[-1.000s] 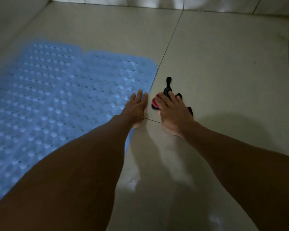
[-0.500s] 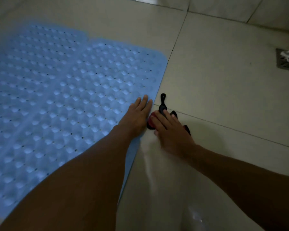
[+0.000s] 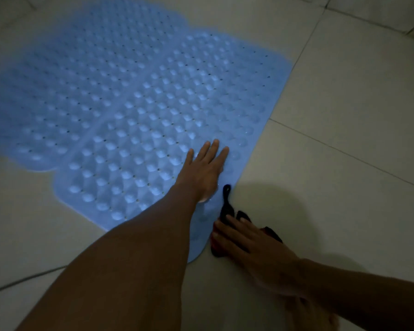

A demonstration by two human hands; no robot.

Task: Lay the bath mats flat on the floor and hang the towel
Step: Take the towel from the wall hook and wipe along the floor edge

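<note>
Presses straight-fingered left hand on limp, rubbery bath mat, best lifted by an edge; lays right hand flat over dark bundle, perhaps cloth, at five o'clock.

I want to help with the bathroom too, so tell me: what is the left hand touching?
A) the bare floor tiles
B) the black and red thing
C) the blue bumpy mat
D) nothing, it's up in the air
C: the left hand lies with straight fingers on the blue bumpy mat, while the right hand rests on the black and red thing beside it.
</note>
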